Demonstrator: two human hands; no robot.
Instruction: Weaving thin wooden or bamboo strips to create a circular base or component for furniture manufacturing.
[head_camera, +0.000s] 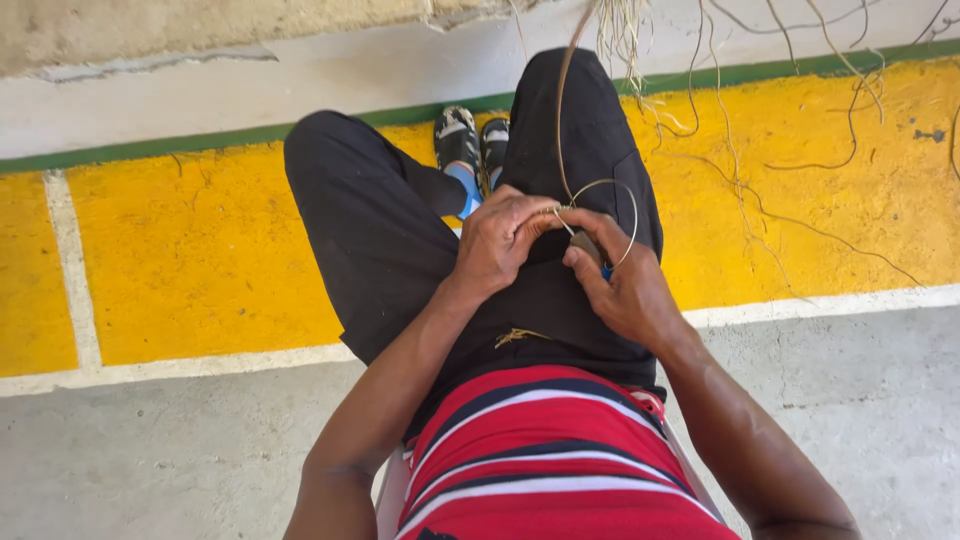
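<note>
Over my lap, my left hand (497, 243) pinches the end of a thin pale fibre strand (628, 205) that curls into a small loop. My right hand (622, 283) sits just right of it, fingers closed around a small dark tool (590, 247) with a blue tip, its thumb pressed against the strand. A long brown strand (563, 100) rises from the hands toward a bundle of dry fibres (620, 35) at the top. Both hands touch at the fingertips above my black trousers (380, 240).
I am seated; my red, white and navy striped shirt (545, 460) fills the bottom. My shoes (470, 140) rest on a yellow painted floor band (200, 260) with green and white edge lines. Loose fibres (780, 160) trail across the yellow at the right. Grey concrete (150, 450) lies near me.
</note>
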